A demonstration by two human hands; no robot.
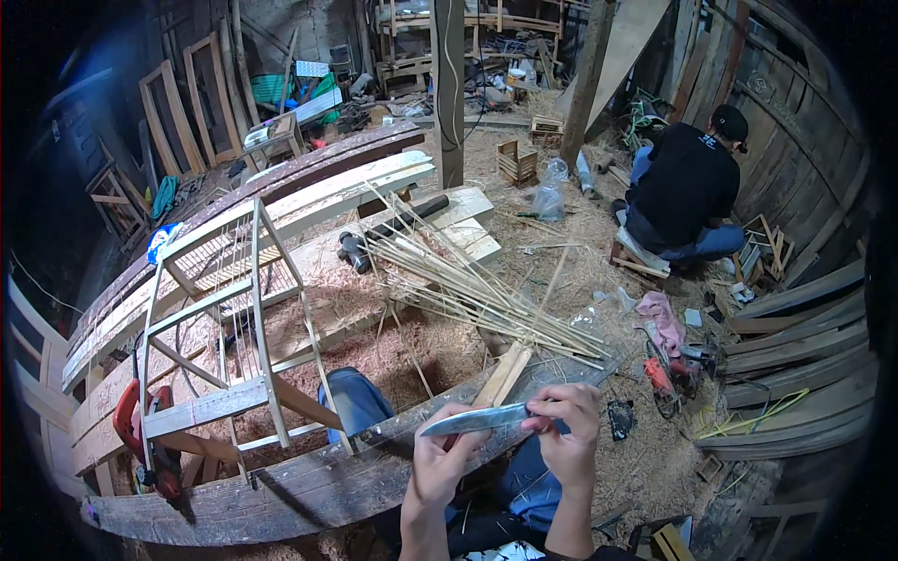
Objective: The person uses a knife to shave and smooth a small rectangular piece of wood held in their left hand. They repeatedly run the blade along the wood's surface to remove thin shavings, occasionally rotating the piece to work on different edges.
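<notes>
Knife [482, 419] at 6 o'clock in view, tip toward 9. Right hand [571, 432]: grip pinching its 3-o'clock end. Left hand [436, 475] partly behind it, grip unclear. Thin strips [465, 294] toward 12.

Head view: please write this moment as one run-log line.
right hand: holds knife | left hand: behind knife, contact unclear | beyond: thin sticks | leftward: wooden frame
</notes>
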